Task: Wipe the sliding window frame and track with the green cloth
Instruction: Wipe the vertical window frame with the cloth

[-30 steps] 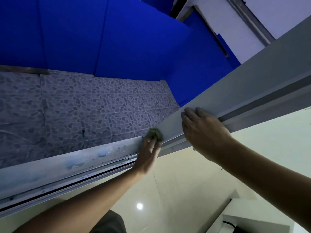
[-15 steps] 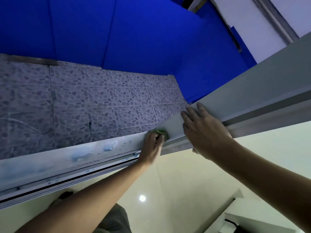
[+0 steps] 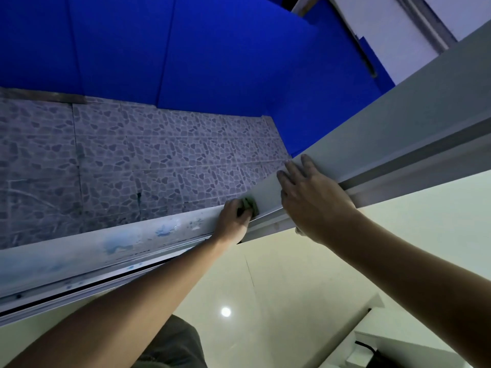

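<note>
The grey window frame (image 3: 398, 134) runs diagonally from upper right down to the stained sill and track (image 3: 111, 251) at lower left. My left hand (image 3: 232, 219) is closed around the bunched green cloth (image 3: 251, 204) and presses it where the frame meets the sill; only a small part of the cloth shows past my fingers. My right hand (image 3: 310, 200) lies flat with fingers spread on the frame, just right of the cloth, holding nothing.
Beyond the sill lies a grey pebble-patterned tiled surface (image 3: 132, 168) bounded by blue walls (image 3: 212, 54). Below the track is a glossy pale floor (image 3: 292, 301) with a light reflection. A white ledge with a black cable (image 3: 372, 349) sits at the lower right.
My left hand has closed further over the cloth, hiding more of it, while rubbing at the same corner. The view has shifted slightly; my right hand stays flat on the frame.
</note>
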